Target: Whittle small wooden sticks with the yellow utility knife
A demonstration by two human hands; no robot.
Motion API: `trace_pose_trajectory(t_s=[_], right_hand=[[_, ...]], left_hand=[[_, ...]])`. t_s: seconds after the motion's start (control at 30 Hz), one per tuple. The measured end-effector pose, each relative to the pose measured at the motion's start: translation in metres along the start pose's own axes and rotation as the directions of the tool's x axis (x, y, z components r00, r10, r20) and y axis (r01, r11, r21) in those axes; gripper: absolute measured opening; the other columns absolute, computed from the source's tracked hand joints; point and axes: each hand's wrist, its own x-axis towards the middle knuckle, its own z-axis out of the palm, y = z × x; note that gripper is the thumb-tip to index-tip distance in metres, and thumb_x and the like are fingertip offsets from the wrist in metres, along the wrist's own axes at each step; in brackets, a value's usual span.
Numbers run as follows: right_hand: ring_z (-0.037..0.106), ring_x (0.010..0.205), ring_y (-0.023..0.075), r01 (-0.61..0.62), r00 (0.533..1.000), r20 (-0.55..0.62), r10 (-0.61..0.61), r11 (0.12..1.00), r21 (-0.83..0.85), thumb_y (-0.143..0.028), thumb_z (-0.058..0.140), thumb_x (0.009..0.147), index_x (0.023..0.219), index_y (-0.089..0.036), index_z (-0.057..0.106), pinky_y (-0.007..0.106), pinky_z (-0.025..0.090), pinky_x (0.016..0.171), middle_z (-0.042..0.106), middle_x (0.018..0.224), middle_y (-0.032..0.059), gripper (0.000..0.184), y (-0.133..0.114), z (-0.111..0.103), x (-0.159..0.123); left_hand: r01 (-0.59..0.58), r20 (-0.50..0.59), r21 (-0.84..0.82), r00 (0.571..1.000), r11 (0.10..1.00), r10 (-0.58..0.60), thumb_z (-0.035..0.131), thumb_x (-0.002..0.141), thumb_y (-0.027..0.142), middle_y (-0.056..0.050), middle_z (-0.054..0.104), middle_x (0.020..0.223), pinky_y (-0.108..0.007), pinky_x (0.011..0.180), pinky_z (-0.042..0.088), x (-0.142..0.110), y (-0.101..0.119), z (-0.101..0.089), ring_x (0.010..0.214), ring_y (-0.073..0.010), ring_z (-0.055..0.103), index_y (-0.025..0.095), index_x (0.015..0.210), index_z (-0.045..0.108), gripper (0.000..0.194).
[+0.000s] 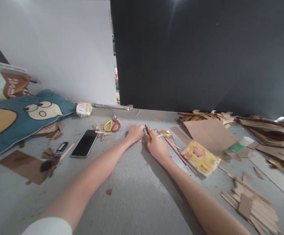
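Both my arms reach forward over a grey table (132, 192). My right hand (156, 146) is closed round a small black and yellow cutter (147, 131), its tip pointing away from me. My left hand (135, 132) is curled, fingers pressed down on a thin wooden strip just left of the cutter; the strip is mostly hidden under the fingers. Small wood offcuts (165, 133) lie around both hands. A red pencil (175, 150) lies just right of my right hand.
A phone (84, 143) and keys (53, 159) lie to the left, yellow and red scissors (112, 125) behind them. A yellow tissue packet (200, 157), cardboard sheets (209, 132), a glue bottle (237, 145) and stacked wooden sticks (252, 204) sit right. A blue cushion (16, 117) is far left.
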Motion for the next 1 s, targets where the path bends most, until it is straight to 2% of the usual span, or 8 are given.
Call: trace_pose_trajectory(t_s=[0.13,0.3,0.43,0.67,0.87,1.0], right_hand=[[0.077,0.093,0.0284,0.001,1.0,0.007,-0.001,1.0,-0.005,-0.036,0.029,0.111,0.154,-0.025,0.046,0.034,0.05,0.077,0.078,0.104,0.0124,0.048,0.001,0.001,-0.005],[0.076,0.099,0.0281,-0.002,1.0,0.009,0.003,1.0,-0.014,-0.033,0.03,0.11,0.154,-0.024,0.045,0.033,0.05,0.078,0.078,0.109,0.0134,0.047,-0.001,-0.001,0.0],[0.076,0.095,0.0275,0.005,1.0,0.002,-0.005,1.0,-0.002,-0.034,0.03,0.111,0.154,-0.026,0.044,0.033,0.05,0.077,0.078,0.107,0.0125,0.047,0.0,0.001,-0.003],[0.076,0.096,0.0274,-0.01,1.0,0.015,0.01,1.0,0.022,-0.033,0.03,0.11,0.153,-0.024,0.045,0.033,0.049,0.08,0.078,0.11,0.0131,0.046,0.0,0.0,0.0],[0.076,0.095,0.0281,-0.013,0.999,0.032,0.012,0.999,0.039,-0.035,0.028,0.111,0.154,-0.025,0.044,0.033,0.049,0.078,0.078,0.106,0.0127,0.047,-0.003,-0.002,-0.011],[0.076,0.096,0.0287,-0.01,1.0,0.011,0.01,1.0,0.015,-0.033,0.03,0.11,0.152,-0.024,0.046,0.033,0.049,0.078,0.077,0.108,0.0131,0.046,-0.003,-0.001,-0.003]], left_hand=[[0.022,0.008,-0.003,1.0,1.0,-0.022,0.049,0.095,0.023,-0.019,0.077,0.105,-0.035,0.083,0.048,-0.001,0.002,-0.002,0.101,-0.0293,0.072,0.015,0.106,0.079,0.033],[0.002,0.024,-0.024,1.0,1.0,-0.002,0.051,0.094,0.022,-0.018,0.077,0.109,-0.034,0.085,0.048,-0.001,0.002,-0.002,0.104,-0.0285,0.072,0.017,0.107,0.079,0.031],[0.027,0.007,-0.02,1.0,0.999,-0.026,0.049,0.097,0.025,-0.019,0.077,0.109,-0.035,0.084,0.048,0.001,0.001,-0.001,0.102,-0.0293,0.072,0.015,0.108,0.078,0.033],[-0.013,0.016,0.018,1.0,1.0,0.012,0.048,0.097,0.025,-0.018,0.078,0.108,-0.034,0.083,0.048,0.0,0.0,-0.002,0.103,-0.0281,0.072,0.017,0.11,0.079,0.034],[-0.011,0.024,0.021,1.0,1.0,0.011,0.048,0.097,0.025,-0.019,0.078,0.105,-0.035,0.083,0.049,0.002,-0.001,-0.001,0.1,-0.0287,0.073,0.016,0.106,0.08,0.035],[-0.034,0.028,0.017,0.999,0.999,0.033,0.048,0.098,0.026,-0.018,0.078,0.107,-0.034,0.085,0.049,0.0,-0.003,-0.004,0.103,-0.028,0.073,0.017,0.107,0.08,0.035]])
